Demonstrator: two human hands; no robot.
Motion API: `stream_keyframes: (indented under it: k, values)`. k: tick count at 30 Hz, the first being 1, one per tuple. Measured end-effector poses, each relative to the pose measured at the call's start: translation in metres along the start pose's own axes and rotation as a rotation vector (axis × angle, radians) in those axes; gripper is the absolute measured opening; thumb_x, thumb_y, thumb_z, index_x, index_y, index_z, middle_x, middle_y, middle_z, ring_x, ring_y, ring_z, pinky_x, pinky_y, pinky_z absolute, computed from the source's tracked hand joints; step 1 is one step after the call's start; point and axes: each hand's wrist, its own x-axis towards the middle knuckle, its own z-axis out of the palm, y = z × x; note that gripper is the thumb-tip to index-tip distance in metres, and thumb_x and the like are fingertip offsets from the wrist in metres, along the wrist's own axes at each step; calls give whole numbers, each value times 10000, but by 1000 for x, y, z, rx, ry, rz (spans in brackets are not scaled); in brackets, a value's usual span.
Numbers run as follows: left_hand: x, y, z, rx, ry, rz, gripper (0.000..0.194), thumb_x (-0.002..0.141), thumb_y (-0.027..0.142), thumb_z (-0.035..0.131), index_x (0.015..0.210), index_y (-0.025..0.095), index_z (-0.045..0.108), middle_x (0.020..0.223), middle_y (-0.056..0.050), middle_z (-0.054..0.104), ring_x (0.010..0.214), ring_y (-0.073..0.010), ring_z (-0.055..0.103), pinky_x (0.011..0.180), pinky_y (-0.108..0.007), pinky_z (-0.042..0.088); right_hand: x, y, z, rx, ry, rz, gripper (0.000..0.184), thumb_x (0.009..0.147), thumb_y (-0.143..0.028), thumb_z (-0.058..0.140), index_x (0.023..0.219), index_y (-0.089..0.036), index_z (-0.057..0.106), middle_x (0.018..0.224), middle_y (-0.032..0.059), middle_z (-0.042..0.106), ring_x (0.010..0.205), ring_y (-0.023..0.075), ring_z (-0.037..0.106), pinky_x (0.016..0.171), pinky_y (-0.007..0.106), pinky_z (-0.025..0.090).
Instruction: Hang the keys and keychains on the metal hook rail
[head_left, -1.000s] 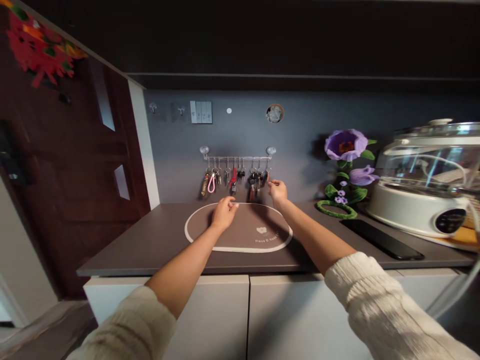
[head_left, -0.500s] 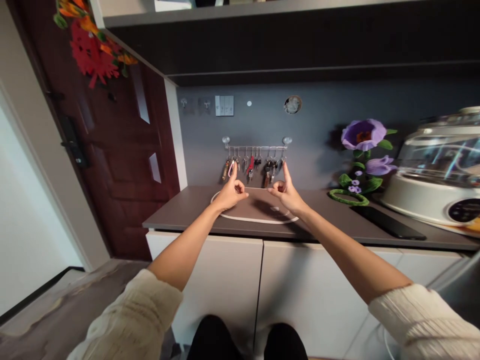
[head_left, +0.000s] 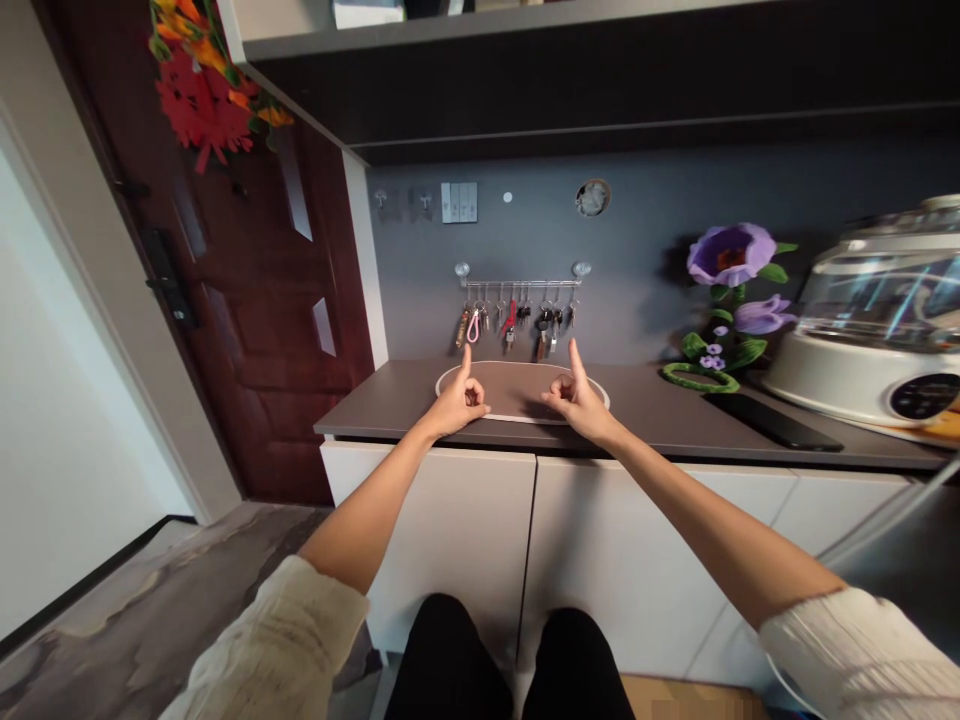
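Observation:
My left hand (head_left: 459, 400) and my right hand (head_left: 574, 395) are held out side by side over the front of a grey counter (head_left: 375, 408). On each hand the index finger points up and the other fingers are curled in; neither holds anything. Just beyond them lies an oval brown mat (head_left: 517, 385) with a white rim. Above it on the grey wall a chrome rail (head_left: 519, 284) carries several bunches of keys (head_left: 517, 322), out of reach of both hands.
A dark red door (head_left: 247, 300) with a red paper ornament (head_left: 199, 100) stands left. On the counter's right are a purple knitted flower (head_left: 731, 255), a black phone (head_left: 776, 422) and a white cooker with a clear lid (head_left: 862, 350). White cabinet doors (head_left: 480, 540) lie below.
I have stepped back from the counter, so it sits farther off. Both hands left the keys on the rail and curled into pointing shapes near the counter's front.

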Motion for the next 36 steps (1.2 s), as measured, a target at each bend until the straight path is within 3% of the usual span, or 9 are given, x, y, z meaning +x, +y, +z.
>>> stream_keyframes:
  k: [5, 8, 13, 16, 19, 23, 27, 31, 36]
  values:
    - [11, -4, -5, -30, 9, -70, 1063, 662, 223, 634, 1365, 271, -161, 691, 75, 486, 572, -57, 446, 599, -197, 390, 12, 8, -3, -20, -21, -15, 885, 718, -275, 568, 1405, -238, 11, 636, -60, 494, 540, 89, 416, 575, 240, 420]
    - [28, -14, -13, 64, 80, -111, 992, 681, 291, 625, 1389, 266, -69, 766, 38, 526, 638, -77, 477, 655, -226, 408, 28, 21, -12, -43, -10, 17, 842, 733, -353, 569, 1404, -243, 73, 689, -37, 527, 562, 97, 448, 603, 267, 444]
    - [74, -45, -35, 360, 353, -212, 844, 653, 416, 635, 1368, 200, 241, 1099, -83, 535, 1021, -198, 477, 909, -330, 347, 74, 59, -43, -160, 261, 140, 777, 646, -495, 631, 1315, -232, 339, 1006, 71, 562, 892, 188, 543, 839, 372, 440]
    - [107, -64, -49, 444, 461, -308, 893, 599, 472, 665, 1344, 163, 283, 1266, -139, 435, 1202, -274, 362, 992, -373, 272, 108, 84, -61, -199, 373, 239, 920, 550, -540, 683, 1317, -174, 332, 1226, 156, 462, 1097, 279, 465, 925, 428, 389]
    - [141, -78, -60, 423, 506, -363, 932, 552, 496, 695, 1322, 149, 301, 1345, -170, 346, 1252, -295, 310, 1013, -382, 255, 139, 103, -70, -192, 471, 328, 1053, 482, -541, 719, 1345, -143, 264, 1331, 183, 355, 1191, 302, 383, 986, 423, 338]
    - [178, -90, -60, 238, 578, -344, 837, 518, 421, 749, 1227, 162, 388, 1269, -151, 451, 1155, -241, 442, 957, -335, 338, 167, 121, -67, -114, 588, 343, 1112, 440, -519, 744, 1347, -155, 213, 1319, 170, 364, 1194, 276, 385, 1005, 392, 325]
    - [200, -97, -47, -115, 637, -328, 563, 524, 362, 762, 986, 158, 514, 939, -68, 624, 825, -150, 586, 770, -277, 438, 181, 133, -49, -9, 630, 244, 1018, 481, -519, 722, 1303, -197, 215, 1281, 135, 408, 1156, 228, 432, 993, 367, 342]
    - [213, -103, -28, -361, 687, -312, 414, 515, 333, 770, 795, 167, 515, 736, 9, 593, 612, -84, 552, 619, -231, 440, 189, 135, -24, 79, 632, 176, 935, 530, -495, 701, 1260, -207, 192, 1271, 121, 419, 1150, 196, 441, 994, 359, 341]
    - [226, -95, -5, -625, 690, -293, 442, 559, 276, 756, 848, 206, 430, 698, 50, 570, 514, -68, 546, 520, -212, 441, 198, 127, -3, 71, 698, 199, 911, 571, -428, 683, 1255, -220, 118, 1276, 131, 397, 1126, 201, 452, 926, 355, 408]
